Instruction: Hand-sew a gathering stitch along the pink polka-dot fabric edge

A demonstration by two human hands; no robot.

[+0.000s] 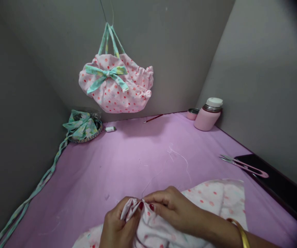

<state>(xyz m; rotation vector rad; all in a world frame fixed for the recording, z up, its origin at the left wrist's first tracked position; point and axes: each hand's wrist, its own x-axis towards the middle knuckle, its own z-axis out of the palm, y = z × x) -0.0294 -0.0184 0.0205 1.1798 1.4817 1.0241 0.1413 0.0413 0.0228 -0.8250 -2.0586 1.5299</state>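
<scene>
White-and-pink fabric (153, 229) with red dots lies bunched at the near edge of the table, its flat end (223, 198) spread to the right. My left hand (120, 220) grips a gathered fold of it, thumb on top. Opposite, my right hand (171, 208) pinches the same fold at its upper edge, fingertips almost meeting the left thumb. A thin white thread (152, 179) runs from this pinch across the tabletop. Whether a needle sits between the right fingertips is too small to tell.
A dotted pink bag-like piece (120, 93) with a green bow hangs at the back. Thread snips (246, 167) lie right, near a pink jar (207, 119). A basket (86, 138) with green cloth (82, 124), a small spool (110, 129) and a red pencil-like stick (153, 119) sit farther back.
</scene>
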